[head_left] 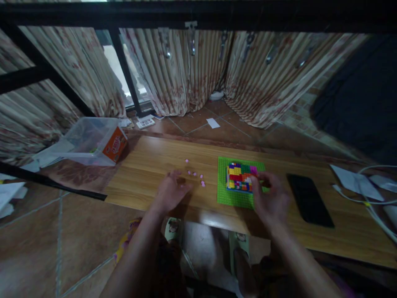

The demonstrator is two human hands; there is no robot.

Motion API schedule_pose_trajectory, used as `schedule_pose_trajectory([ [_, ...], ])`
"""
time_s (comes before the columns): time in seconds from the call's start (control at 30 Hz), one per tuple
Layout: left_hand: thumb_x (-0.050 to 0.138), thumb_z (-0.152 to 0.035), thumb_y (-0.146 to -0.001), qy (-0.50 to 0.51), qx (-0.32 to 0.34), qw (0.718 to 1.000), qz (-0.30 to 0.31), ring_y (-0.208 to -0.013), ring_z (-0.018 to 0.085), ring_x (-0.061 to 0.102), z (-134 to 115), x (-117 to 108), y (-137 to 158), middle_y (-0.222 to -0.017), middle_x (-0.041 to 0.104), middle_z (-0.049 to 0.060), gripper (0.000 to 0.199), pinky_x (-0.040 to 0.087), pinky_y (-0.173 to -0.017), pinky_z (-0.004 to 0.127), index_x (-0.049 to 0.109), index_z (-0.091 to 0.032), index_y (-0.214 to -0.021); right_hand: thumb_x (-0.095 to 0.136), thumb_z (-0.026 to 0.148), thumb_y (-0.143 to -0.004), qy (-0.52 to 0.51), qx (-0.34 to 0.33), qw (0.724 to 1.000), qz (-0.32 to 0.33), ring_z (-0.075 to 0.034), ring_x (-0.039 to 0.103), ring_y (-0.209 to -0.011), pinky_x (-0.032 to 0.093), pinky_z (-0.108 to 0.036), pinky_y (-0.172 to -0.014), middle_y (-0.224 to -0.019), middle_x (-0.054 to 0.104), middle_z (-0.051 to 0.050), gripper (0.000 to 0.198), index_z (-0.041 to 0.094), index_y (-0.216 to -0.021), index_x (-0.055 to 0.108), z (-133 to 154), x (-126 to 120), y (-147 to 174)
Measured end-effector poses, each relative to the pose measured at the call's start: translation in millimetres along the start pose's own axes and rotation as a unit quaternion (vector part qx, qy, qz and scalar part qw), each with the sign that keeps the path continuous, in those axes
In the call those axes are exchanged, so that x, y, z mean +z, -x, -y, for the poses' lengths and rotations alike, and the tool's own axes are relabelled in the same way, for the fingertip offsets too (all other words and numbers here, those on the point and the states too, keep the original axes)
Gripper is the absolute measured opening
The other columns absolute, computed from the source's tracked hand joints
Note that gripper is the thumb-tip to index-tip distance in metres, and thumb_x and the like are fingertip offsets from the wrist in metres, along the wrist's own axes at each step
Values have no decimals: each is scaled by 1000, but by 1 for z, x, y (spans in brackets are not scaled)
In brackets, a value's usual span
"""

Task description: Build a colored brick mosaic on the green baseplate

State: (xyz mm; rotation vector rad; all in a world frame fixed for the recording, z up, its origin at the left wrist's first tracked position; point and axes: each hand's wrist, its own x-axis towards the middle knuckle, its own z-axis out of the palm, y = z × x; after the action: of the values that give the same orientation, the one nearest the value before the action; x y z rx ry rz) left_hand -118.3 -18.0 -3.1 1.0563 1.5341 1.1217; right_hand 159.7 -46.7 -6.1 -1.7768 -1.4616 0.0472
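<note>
A low block built of many-coloured toy bricks (238, 177) sits on a green studded baseplate (223, 194). At the block's right edge is my right hand (273, 198), its thumb and forefinger curled toward each other in a pinch; what is between the fingertips, if anything, is too small to make out. The hand covers the right part of the baseplate. My left hand (171, 192) hovers over the wooden table with fingers apart and nothing in them. Just beyond its fingertips lie several small pink bricks (194, 174), loose on the wood.
A black phone (310, 200) lies right of my right hand on the table (149, 157). White cables (356, 191) and a white sheet occupy the right end. A clear plastic bin (83, 138) with an orange label stands beyond the left end. Curtains hang behind.
</note>
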Motion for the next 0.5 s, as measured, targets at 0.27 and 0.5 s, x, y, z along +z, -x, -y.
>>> schedule_pose_trajectory([
  [0.27,67,-18,-71,-313,105,943,50,-90,22,59,13,11,10,-91,60,7,23,44,-87,32,64,-19,-94,56,26,-87,34,-112,964,240,-23,61,-94,49,-34,-80,-107,59,-12,32,15,-117,57,78,77,30],
  [0.5,46,-13,-84,-425,136,891,80,-88,21,63,16,18,-1,-100,64,13,26,47,-81,32,63,-14,-103,47,17,-91,128,-109,935,313,-18,62,-86,45,-27,-79,-101,63,-10,19,17,-97,66,90,108,9],
])
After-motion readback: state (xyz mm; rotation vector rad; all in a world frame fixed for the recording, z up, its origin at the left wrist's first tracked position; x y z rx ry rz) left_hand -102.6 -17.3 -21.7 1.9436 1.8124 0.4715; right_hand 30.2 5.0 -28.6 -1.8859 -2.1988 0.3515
